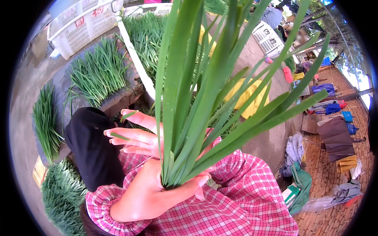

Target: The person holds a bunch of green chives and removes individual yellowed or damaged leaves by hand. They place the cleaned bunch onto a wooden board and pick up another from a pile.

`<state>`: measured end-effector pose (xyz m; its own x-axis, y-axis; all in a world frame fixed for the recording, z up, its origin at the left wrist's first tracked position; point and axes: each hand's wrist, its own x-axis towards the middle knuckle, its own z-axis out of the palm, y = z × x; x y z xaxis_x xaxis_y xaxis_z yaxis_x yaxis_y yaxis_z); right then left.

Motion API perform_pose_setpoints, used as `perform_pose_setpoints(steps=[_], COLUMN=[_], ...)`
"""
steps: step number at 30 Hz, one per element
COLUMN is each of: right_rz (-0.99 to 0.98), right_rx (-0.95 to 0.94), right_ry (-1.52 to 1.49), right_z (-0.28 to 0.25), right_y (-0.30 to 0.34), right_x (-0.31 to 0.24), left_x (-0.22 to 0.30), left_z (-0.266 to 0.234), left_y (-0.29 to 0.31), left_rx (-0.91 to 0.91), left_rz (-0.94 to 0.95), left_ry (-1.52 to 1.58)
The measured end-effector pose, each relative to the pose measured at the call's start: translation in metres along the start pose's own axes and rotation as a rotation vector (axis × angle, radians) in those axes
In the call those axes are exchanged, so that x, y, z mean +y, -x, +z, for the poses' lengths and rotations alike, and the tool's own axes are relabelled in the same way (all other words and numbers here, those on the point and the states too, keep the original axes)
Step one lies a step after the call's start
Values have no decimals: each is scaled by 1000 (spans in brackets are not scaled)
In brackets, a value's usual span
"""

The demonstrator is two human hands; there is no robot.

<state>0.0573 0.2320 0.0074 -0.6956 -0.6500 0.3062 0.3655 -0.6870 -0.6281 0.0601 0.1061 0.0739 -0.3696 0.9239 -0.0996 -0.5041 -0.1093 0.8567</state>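
Observation:
My left hand [143, 192] is closed round the lower end of a bunch of garlic chives [187, 118], thumb across the front. The long flat green leaves rise from the fist and fan out up and to the right. Behind the bunch, my right hand [138, 135] reaches in from the right with its fingers stretched out and apart, pointing left. Small pieces of green leaf [120, 136] cling to those fingers. The leaves hide part of the right palm and wrist.
Laid-out chives [98, 70] rest on a dark surface at left, with another pile [45, 118] beside them and a heap [63, 196] below. A white plastic crate [82, 31] stands far left. Yellow cloth [248, 96] lies behind the bunch. Bags hang along a brick wall [319, 200] at right.

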Motion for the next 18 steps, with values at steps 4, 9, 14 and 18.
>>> perform_pose_setpoints(steps=[4,9,14,18], right_rz=[-7,27,48,-69], right_rx=[-2,26,81,-102], right_ry=[10,5,6,57], right_z=[0,0,2,-10], right_y=[3,-2,0,-1], right_x=[0,0,-1,8], left_x=[0,-2,-4,-9], left_z=[2,-3,-4,-8], left_y=[-1,3,3,4], left_rx=[11,21,26,21], left_rz=[-6,-14,28,104], left_ry=[-12,-44,-94,-233])
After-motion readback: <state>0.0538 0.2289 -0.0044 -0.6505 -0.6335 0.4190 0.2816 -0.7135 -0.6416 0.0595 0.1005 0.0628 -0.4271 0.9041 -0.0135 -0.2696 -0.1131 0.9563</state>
